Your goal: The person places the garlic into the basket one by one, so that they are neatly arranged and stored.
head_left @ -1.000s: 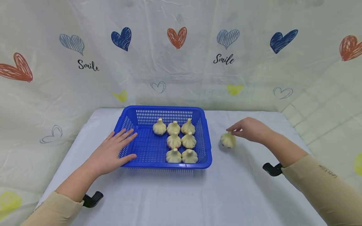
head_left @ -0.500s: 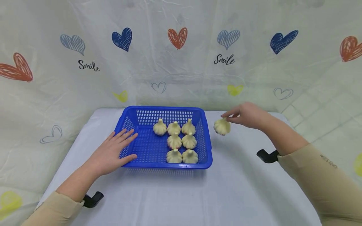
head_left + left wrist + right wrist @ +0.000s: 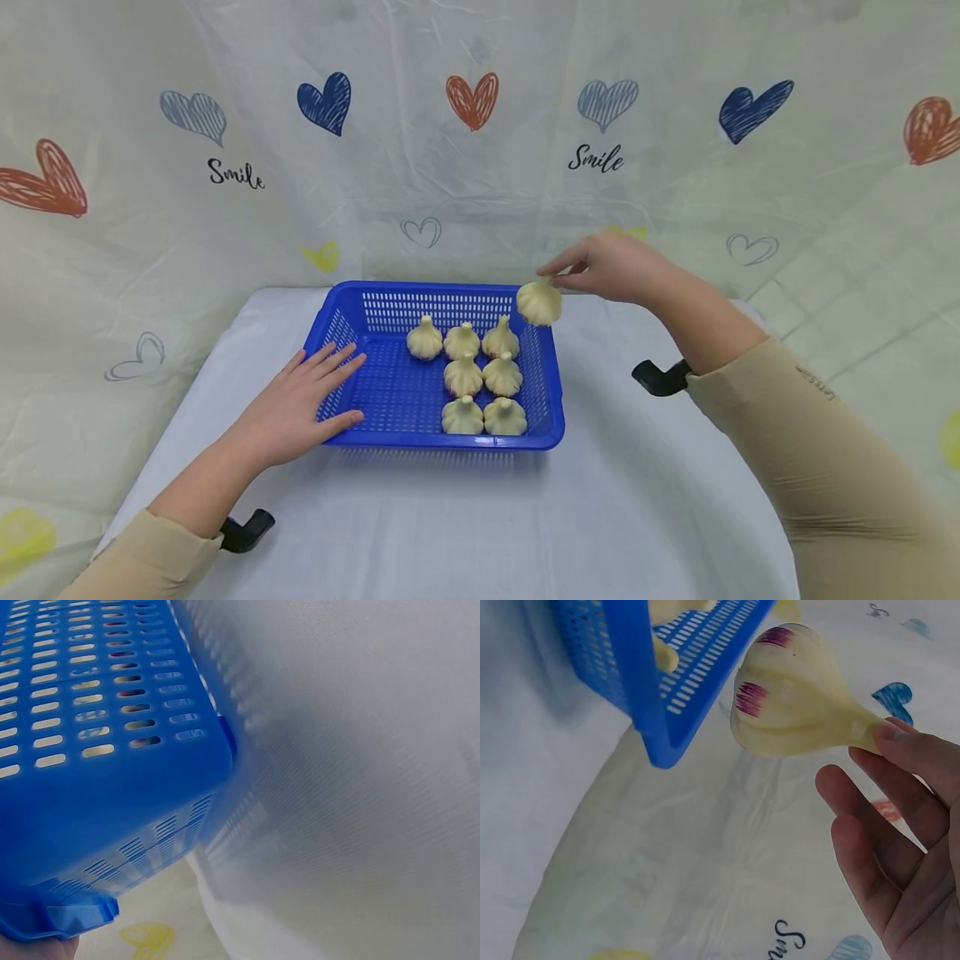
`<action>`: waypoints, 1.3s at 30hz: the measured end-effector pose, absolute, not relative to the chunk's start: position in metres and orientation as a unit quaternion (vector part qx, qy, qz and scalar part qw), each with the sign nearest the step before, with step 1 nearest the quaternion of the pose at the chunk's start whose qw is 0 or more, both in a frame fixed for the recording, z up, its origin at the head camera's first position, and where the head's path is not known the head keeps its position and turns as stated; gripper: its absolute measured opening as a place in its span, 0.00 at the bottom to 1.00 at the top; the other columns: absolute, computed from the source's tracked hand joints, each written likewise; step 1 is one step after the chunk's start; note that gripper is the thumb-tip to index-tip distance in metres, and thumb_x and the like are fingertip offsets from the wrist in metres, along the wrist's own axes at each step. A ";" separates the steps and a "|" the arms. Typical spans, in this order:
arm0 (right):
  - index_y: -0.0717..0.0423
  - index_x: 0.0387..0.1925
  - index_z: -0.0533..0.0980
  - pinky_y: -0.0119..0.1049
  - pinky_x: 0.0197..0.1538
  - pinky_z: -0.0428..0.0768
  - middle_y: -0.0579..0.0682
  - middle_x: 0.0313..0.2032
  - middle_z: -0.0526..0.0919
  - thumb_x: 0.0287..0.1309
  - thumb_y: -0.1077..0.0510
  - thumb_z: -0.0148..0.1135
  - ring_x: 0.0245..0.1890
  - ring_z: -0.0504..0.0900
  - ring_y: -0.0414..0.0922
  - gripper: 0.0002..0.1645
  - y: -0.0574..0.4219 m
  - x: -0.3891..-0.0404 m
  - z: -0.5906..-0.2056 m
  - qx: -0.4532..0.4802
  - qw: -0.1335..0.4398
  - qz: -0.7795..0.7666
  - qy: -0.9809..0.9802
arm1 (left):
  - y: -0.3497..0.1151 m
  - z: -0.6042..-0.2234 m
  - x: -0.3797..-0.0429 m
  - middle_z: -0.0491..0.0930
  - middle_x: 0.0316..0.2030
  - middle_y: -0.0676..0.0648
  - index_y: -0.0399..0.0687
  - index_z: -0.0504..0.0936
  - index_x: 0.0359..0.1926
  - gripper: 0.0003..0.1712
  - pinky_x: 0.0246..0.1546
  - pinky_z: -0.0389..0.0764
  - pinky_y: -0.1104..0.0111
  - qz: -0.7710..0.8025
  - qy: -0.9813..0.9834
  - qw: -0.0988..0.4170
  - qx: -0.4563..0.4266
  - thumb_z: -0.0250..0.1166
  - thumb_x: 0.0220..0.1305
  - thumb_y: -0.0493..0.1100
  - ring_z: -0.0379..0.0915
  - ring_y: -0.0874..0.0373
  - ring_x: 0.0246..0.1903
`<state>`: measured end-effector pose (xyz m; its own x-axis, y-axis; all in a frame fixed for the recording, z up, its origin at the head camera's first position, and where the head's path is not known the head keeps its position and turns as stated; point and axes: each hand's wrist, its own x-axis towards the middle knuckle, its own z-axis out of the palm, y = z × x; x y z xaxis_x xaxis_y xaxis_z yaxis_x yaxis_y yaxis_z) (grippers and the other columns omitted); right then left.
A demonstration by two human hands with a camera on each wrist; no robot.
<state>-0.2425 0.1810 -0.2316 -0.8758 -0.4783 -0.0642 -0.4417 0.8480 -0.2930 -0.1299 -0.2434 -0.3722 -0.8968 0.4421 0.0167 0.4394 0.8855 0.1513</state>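
Observation:
My right hand [image 3: 618,265] pinches a garlic bulb [image 3: 538,302] by its stem, up at the back right corner of a blue plastic basket [image 3: 450,439]. In the right wrist view the bulb [image 3: 791,697] shows purple streaks, held between thumb and forefinger while the other fingers stay loose. My left hand [image 3: 288,412] lies over the basket's left rim with fingers spread and straight. Several garlic bulbs [image 3: 462,375] stand stem up in the right part of the basket, in rows. The left wrist view shows the basket's slotted wall [image 3: 97,772] close by, with only a bit of the hand.
A white cloth [image 3: 480,525] covers the table under the basket. Behind the table hangs a pale sheet [image 3: 510,183] printed with hearts and "Smile". Each wrist carries a black camera mount [image 3: 660,377].
My right hand has lifted the garlic bulb off the cloth and carried it up and leftward to the basket's back right corner. The left hand stays in place.

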 end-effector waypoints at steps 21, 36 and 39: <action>0.36 0.50 0.85 0.34 0.51 0.79 0.33 0.46 0.86 0.66 0.48 0.63 0.47 0.82 0.35 0.13 0.059 -0.268 -0.250 -0.384 0.099 -0.100 0.913 | -0.243 -0.373 -0.131 0.51 0.77 0.47 0.55 0.55 0.78 0.47 0.73 0.42 0.42 0.077 0.970 0.010 0.229 0.56 0.66 0.69 0.42 0.40 0.75; 0.43 0.53 0.84 0.32 0.53 0.79 0.38 0.50 0.85 0.68 0.52 0.61 0.52 0.81 0.37 0.15 0.007 -0.261 -0.291 -0.436 0.167 -0.029 0.884 | -0.245 -0.375 -0.132 0.50 0.77 0.48 0.57 0.54 0.78 0.47 0.73 0.41 0.42 0.077 0.972 0.016 0.220 0.57 0.66 0.69 0.42 0.41 0.76; 0.44 0.53 0.84 0.33 0.55 0.79 0.39 0.51 0.85 0.69 0.53 0.60 0.53 0.80 0.37 0.14 0.004 -0.261 -0.298 -0.430 0.177 -0.021 0.885 | -0.245 -0.375 -0.132 0.51 0.77 0.48 0.57 0.54 0.78 0.47 0.73 0.42 0.42 0.075 0.972 0.014 0.221 0.57 0.66 0.69 0.42 0.41 0.76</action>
